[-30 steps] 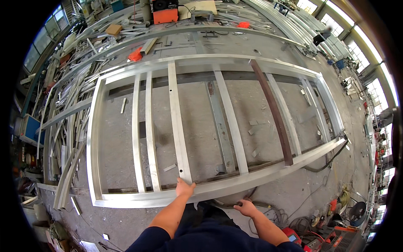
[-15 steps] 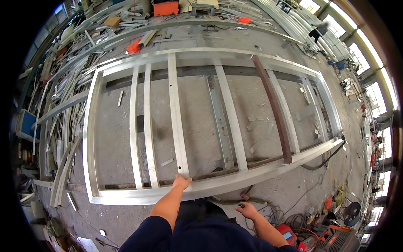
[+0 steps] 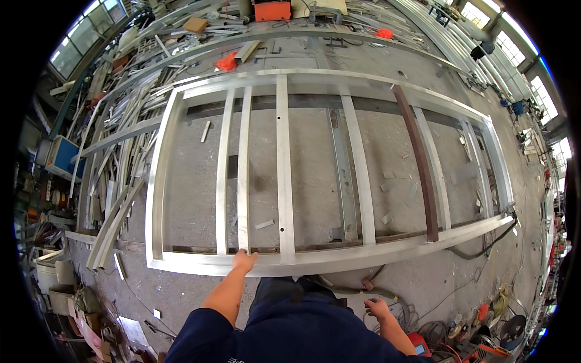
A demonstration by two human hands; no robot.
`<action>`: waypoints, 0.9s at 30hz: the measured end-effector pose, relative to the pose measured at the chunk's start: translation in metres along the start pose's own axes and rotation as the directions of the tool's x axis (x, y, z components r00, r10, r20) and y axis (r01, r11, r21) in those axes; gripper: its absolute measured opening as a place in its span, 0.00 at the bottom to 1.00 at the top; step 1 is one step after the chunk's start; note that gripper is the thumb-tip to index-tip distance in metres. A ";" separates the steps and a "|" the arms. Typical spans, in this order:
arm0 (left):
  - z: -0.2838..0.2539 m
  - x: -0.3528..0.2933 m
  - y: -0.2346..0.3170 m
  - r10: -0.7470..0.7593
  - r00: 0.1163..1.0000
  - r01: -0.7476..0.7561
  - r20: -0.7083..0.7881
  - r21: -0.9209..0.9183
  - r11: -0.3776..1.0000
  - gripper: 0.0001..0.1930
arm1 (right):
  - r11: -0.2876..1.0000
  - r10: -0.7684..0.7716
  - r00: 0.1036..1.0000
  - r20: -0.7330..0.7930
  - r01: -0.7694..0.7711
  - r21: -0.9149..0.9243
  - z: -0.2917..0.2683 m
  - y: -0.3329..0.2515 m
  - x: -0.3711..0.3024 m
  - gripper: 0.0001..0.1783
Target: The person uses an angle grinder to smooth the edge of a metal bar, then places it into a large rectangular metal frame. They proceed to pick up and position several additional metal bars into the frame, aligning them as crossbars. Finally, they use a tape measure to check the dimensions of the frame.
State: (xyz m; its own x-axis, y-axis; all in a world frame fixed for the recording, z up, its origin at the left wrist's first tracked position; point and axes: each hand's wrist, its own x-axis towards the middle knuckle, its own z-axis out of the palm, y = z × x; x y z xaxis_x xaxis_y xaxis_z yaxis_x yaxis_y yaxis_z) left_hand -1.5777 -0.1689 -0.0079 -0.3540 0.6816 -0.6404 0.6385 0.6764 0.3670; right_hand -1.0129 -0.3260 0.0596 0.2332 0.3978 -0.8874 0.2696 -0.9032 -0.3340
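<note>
At 7 o'clock on the silver frame (image 3: 200,264), a crossbar (image 3: 244,169) is touched by the left hand (image 3: 244,262) and best pressed evenly; at 5 o'clock, the right hand (image 3: 377,307) is held clear; neither's closure is discernible.

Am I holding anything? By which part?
Left hand touches the silvery rectangular metal frame's near rail where a silvery crossbar meets it; grip unclear. Right hand looks empty.
</note>
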 end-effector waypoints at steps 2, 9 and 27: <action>-0.019 -0.007 -0.033 -0.048 0.997 0.049 -0.068 0.025 0.998 0.38 | 0.999 0.019 1.000 0.001 -0.019 0.047 -0.003 0.007 0.005 0.20; -0.073 -0.069 -0.119 -0.185 0.962 0.208 -0.201 0.096 0.973 0.31 | 0.970 -0.014 0.999 0.051 0.002 0.242 -0.005 0.014 0.015 0.15; -0.059 -0.138 -0.151 -0.329 0.926 0.367 0.186 -0.230 0.901 0.28 | 0.982 -0.154 0.988 -0.006 0.154 0.111 0.002 -0.006 0.068 0.19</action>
State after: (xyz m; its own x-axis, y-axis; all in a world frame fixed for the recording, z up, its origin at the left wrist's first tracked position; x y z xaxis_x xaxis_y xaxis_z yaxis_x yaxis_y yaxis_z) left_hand -1.6655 -0.3486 0.0647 -0.4109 0.3564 -0.8392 0.2882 0.9240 0.2513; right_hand -1.0005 -0.2936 0.0007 0.1943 0.5332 -0.8234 0.1968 -0.8435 -0.4998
